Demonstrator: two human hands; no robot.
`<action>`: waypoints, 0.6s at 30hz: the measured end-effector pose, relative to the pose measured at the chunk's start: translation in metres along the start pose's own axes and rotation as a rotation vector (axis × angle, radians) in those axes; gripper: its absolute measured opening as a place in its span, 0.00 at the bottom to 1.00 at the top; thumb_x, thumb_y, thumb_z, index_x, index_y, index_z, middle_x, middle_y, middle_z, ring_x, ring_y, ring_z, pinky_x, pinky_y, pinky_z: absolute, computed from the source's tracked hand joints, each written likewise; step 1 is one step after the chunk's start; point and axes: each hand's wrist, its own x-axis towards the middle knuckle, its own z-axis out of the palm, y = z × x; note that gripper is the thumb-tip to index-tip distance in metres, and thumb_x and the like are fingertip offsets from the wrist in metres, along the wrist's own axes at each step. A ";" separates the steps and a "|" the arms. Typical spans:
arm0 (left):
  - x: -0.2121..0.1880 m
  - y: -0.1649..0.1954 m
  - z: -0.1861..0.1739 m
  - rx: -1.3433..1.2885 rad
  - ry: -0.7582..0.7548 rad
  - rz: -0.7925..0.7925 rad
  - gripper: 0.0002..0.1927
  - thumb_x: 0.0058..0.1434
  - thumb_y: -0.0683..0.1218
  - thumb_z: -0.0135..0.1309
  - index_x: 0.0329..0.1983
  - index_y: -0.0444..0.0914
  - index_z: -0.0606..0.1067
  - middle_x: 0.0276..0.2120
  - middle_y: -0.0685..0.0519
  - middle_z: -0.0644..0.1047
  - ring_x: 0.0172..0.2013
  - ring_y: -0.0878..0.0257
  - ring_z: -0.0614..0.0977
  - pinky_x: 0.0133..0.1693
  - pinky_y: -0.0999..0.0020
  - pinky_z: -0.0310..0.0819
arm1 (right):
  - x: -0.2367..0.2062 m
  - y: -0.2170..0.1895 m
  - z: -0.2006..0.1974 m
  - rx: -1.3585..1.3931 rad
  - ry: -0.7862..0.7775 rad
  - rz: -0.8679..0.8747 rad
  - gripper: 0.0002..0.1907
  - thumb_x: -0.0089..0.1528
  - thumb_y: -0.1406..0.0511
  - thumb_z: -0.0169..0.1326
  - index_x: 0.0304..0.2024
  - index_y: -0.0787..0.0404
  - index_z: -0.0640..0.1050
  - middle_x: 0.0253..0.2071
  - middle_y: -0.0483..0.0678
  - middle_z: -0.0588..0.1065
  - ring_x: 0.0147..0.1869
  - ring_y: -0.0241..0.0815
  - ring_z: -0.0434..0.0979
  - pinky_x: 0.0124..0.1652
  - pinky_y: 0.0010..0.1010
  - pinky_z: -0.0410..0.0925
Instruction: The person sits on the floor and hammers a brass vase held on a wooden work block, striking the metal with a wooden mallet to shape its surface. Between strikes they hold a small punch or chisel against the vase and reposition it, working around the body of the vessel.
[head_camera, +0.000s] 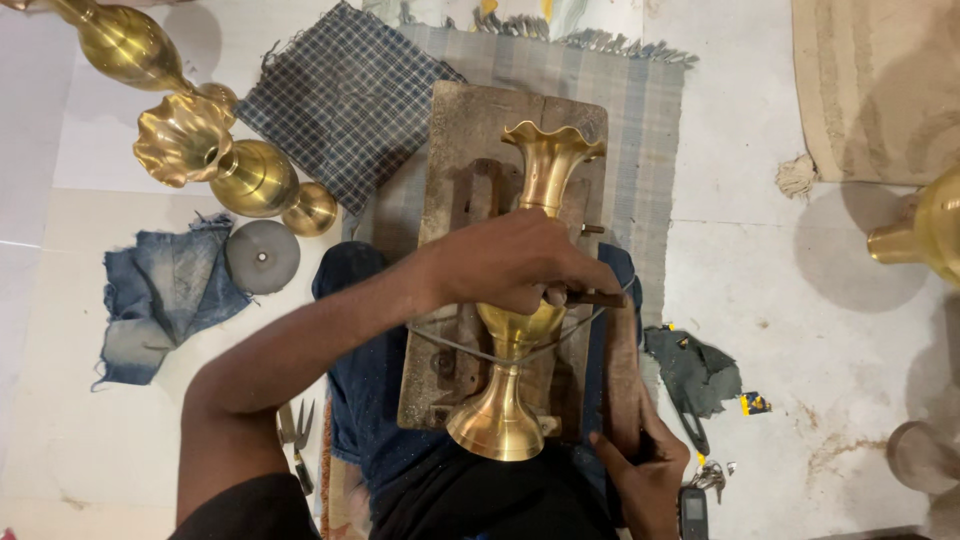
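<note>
Under our left hand (510, 265), which grips a dark-handled tool (592, 298) against the fluted golden brass vase (520, 300), polishing seems midway; our right hand (645, 470) clasps a wooden stick (622, 370).

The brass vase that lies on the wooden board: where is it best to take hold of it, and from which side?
Probably at the narrow stem just above the flared foot of the brass vase, coming from above. The vase lies lengthwise on the wooden board; the left hand already covers its belly, and the frilled mouth looks wide and awkward. The right hand rests beside the foot.
</note>
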 end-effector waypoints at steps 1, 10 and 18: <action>0.004 -0.003 -0.002 -0.048 -0.003 0.060 0.29 0.51 0.32 0.56 0.57 0.45 0.78 0.26 0.54 0.81 0.24 0.64 0.81 0.27 0.65 0.72 | 0.000 0.003 -0.001 0.047 -0.022 0.005 0.42 0.46 0.80 0.63 0.65 0.73 0.69 0.58 0.51 0.77 0.57 0.37 0.77 0.55 0.28 0.69; 0.020 -0.007 -0.008 -0.078 -0.105 0.117 0.26 0.49 0.33 0.58 0.52 0.44 0.82 0.31 0.55 0.85 0.28 0.64 0.83 0.29 0.63 0.73 | -0.001 -0.011 -0.013 -0.054 0.297 -0.366 0.28 0.56 0.79 0.61 0.60 0.76 0.74 0.44 0.50 0.79 0.47 0.35 0.79 0.51 0.26 0.72; 0.008 0.004 -0.010 0.006 0.005 0.033 0.26 0.49 0.33 0.58 0.52 0.46 0.82 0.26 0.54 0.83 0.23 0.61 0.80 0.27 0.61 0.70 | 0.020 -0.042 -0.011 -0.169 0.166 -0.493 0.35 0.51 0.79 0.57 0.64 0.75 0.73 0.42 0.51 0.78 0.40 0.34 0.77 0.43 0.23 0.70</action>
